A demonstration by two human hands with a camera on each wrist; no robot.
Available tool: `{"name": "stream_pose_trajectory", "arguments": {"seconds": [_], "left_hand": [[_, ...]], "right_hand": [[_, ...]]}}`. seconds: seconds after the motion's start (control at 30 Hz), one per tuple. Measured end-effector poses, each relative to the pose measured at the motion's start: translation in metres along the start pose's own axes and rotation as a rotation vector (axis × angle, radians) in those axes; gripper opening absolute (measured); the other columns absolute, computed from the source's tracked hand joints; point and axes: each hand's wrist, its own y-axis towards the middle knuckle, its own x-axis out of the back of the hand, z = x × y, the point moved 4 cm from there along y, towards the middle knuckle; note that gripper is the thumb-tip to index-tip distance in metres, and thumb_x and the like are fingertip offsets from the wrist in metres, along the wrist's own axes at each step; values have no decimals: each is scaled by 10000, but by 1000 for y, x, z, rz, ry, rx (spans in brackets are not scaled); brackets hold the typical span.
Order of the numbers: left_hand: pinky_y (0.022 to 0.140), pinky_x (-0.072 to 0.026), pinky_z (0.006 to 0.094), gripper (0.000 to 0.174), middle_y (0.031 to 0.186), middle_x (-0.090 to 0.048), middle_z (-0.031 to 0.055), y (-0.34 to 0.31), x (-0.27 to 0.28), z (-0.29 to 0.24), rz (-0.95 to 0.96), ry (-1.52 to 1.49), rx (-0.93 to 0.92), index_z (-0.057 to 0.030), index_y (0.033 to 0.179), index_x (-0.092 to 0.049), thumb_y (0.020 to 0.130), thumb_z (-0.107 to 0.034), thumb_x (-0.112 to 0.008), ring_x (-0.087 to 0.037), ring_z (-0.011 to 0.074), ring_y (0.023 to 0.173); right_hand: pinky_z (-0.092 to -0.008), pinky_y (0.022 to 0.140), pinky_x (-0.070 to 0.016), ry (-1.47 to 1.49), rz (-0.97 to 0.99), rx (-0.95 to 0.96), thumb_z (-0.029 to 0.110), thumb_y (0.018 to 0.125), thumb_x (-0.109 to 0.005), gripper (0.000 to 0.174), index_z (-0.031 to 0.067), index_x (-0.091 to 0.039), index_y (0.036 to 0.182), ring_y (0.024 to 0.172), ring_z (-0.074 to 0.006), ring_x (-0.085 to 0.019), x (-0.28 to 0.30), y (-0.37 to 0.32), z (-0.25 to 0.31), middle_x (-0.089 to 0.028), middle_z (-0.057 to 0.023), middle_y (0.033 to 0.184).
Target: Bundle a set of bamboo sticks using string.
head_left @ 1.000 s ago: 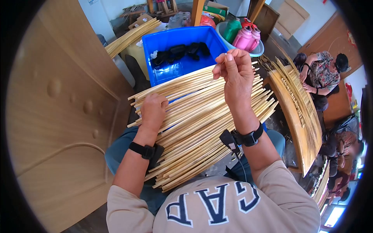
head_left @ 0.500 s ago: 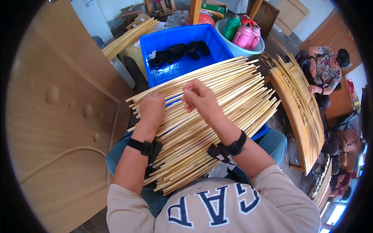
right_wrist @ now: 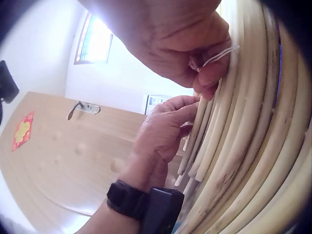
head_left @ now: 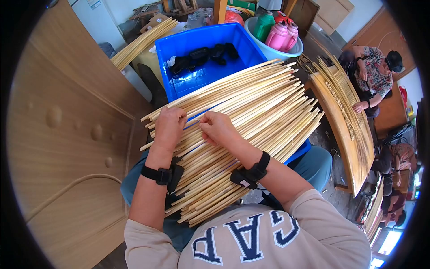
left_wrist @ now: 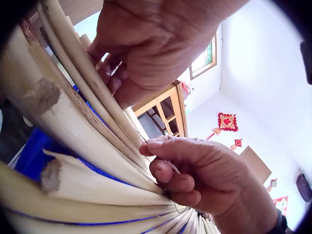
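Note:
A wide mat of pale peeled sticks lies across the person's lap, the sticks side by side. The left hand grips a few sticks near their left ends; in the left wrist view its fingers curl round them. Close beside it, the right hand pinches a thin white string between thumb and fingers, right at the sticks. Part of the string loops below the fingers in the left wrist view. Where it runs among the sticks is mostly hidden.
A blue plastic tub with black items stands beyond the sticks. Behind it, a basin holds pink and green thermos flasks. A wooden panel rises on the left. At right, another person works at a wooden bench with sticks.
The right hand has come down and left from its raised position over the right part of the sticks to beside the left hand. The left hand has stayed on the sticks.

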Motion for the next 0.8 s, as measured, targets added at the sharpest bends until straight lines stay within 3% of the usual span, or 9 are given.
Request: {"name": "stream_pose_trajectory", "arguments": {"seconds": [0.17, 0.5, 0.6, 0.67, 0.8], "left_hand": [[665, -430, 383, 39, 734, -616, 102, -1, 2, 0, 0, 9, 10, -31, 733, -621, 710, -49, -646, -527, 299, 752], [669, -429, 397, 49, 736, -603, 114, -2, -1, -4, -17, 39, 36, -28, 764, -595, 733, -57, -620, -526, 309, 753], [677, -431, 399, 55, 745, -602, 115, -3, 0, -4, -16, 16, 56, -25, 768, -593, 731, -55, -622, -525, 308, 765], [682, -432, 400, 56, 751, -603, 115, -3, 0, -5, -18, 4, 61, -24, 766, -592, 729, -53, -623, -524, 308, 770], [687, -433, 398, 60, 778, -601, 114, -5, 0, -6, -30, 4, 65, -15, 761, -586, 724, -44, -623, -520, 306, 788]], "right_hand": [[-280, 403, -451, 9, -10, 66, 92, 800, -528, 116, 1, -597, 781, 421, -156, -574, -1, -1, -1, -591, -86, 524], [-278, 432, -465, 13, -6, 17, 88, 765, -531, 114, 12, -615, 764, 440, -159, -587, 1, 0, 0, -601, -80, 536], [-224, 393, -419, -10, 4, 20, 121, 813, -542, 107, 30, -599, 808, 435, -87, -523, -1, 2, -4, -578, -36, 549], [-295, 496, -485, -43, -38, 60, 109, 766, -544, 121, 12, -616, 767, 485, -173, -609, -1, 2, -2, -600, -90, 541], [-305, 529, -493, -66, -46, 91, 125, 773, -547, 134, 10, -615, 775, 490, -181, -613, -2, 3, -7, -597, -102, 541]]}}
